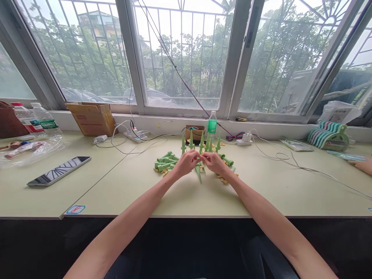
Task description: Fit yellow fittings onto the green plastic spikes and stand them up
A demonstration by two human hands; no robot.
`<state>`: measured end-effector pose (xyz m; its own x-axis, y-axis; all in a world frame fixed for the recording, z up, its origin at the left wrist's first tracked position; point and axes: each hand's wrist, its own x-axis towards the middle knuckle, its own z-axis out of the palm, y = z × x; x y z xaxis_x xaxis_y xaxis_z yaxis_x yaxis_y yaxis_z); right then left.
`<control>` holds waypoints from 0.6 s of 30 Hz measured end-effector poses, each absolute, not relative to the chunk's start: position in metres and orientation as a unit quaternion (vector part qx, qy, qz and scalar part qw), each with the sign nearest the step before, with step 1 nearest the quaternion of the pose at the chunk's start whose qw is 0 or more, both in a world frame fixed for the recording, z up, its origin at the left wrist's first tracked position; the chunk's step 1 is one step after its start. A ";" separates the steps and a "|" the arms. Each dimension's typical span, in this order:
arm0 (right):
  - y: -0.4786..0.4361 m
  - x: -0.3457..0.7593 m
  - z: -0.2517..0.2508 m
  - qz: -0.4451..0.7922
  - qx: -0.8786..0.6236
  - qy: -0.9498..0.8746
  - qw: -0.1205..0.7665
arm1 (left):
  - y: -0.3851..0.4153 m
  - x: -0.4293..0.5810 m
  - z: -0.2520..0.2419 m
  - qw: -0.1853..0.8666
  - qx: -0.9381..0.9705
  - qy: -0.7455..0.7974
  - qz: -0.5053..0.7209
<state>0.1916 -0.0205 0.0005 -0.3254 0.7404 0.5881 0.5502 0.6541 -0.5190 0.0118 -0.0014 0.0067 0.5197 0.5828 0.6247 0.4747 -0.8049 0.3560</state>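
My left hand and my right hand meet at the middle of the pale table, fingers pinched together on a green plastic spike that points toward me, with a small yellow part between the fingertips. A pile of green spikes lies to the left of my left hand. Several more stand upright just behind my hands. A few green and yellow pieces lie to the right of my right hand.
A tablet lies at the left, near water bottles and a cardboard box. A power strip and cables, a green bottle and a small box sit by the window. Another person's hand rests at the right edge.
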 end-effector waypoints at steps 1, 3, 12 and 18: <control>-0.021 0.192 0.000 0.115 -0.401 -0.806 0.421 | -0.001 0.012 0.006 0.071 0.867 0.307 0.385; -0.020 0.191 0.000 0.116 -0.406 -0.802 0.422 | -0.001 0.013 0.005 0.073 0.863 0.318 0.386; -0.014 0.193 -0.003 0.083 -0.459 -0.762 0.448 | -0.003 0.016 -0.002 0.125 0.852 0.386 0.331; -0.015 0.193 -0.003 0.076 -0.456 -0.760 0.457 | -0.004 0.018 -0.004 0.146 0.848 0.415 0.294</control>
<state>0.1928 -0.0146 -0.0027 -0.1666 0.7630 0.6246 0.6238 0.5721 -0.5325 0.0177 -0.0042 -0.0044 0.4820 0.7903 0.3784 0.6186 -0.6127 0.4918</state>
